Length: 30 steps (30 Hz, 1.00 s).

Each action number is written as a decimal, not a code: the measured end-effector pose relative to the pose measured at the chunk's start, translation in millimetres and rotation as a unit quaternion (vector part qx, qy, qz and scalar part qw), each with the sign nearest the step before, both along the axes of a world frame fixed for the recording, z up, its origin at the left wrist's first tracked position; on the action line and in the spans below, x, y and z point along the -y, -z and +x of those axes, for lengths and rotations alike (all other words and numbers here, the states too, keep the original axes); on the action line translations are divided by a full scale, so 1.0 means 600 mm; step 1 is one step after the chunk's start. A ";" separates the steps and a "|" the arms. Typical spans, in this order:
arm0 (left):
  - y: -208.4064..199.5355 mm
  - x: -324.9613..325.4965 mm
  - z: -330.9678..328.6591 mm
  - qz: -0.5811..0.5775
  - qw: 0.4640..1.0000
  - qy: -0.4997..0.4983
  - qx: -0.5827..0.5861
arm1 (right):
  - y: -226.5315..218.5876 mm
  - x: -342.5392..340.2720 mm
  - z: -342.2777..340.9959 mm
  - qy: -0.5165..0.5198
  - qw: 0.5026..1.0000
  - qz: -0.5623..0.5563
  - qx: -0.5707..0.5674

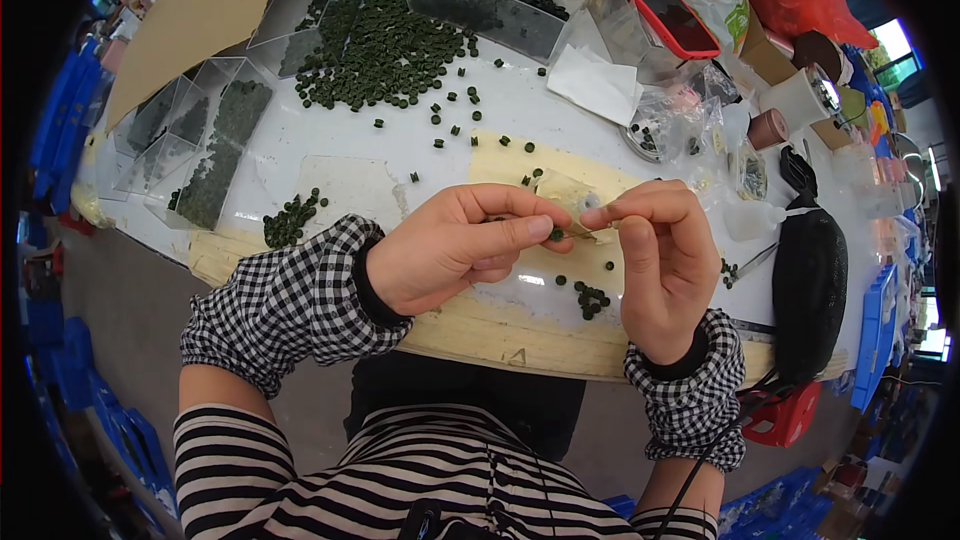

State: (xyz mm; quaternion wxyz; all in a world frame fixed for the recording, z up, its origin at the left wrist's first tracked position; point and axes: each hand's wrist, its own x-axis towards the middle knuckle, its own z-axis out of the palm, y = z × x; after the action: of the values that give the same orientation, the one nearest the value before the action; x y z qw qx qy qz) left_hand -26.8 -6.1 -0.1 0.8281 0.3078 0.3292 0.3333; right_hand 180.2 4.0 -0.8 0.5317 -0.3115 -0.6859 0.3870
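Above the front of the table, my left hand is closed, with a small dark green spool-shaped bead pinched at its fingertips. Facing it, my right hand pinches a thin, pale, wire-like piece that reaches to the bead. Whether the piece enters the bead is too small to tell. Below the fingers lies a little cluster of the same green beads. Behind the hands, a crumpled yellowish wrapping rests on a yellow sheet.
A wide heap of green beads covers the back. Clear plastic bins stand at left and a long bin behind. White tissue, a red-cased phone and a black pouch lie to the right.
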 end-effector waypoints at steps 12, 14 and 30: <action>0.000 0.002 0.000 -0.002 1.000 0.006 -0.004 | 0.005 -0.002 -0.007 -0.014 1.000 0.000 -0.009; 0.001 0.002 0.000 -0.003 1.000 0.005 -0.005 | 0.007 -0.002 -0.008 -0.008 1.000 0.000 -0.013; -0.002 0.001 0.000 0.000 1.000 -0.011 -0.008 | -0.006 0.001 -0.010 0.042 0.998 -0.013 -0.049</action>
State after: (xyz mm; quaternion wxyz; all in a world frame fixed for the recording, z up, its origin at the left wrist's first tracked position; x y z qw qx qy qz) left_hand -26.8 -6.6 1.2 0.8216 0.3071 0.3389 0.3403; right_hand 174.1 3.6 2.7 0.5763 -0.3275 -0.6402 0.3883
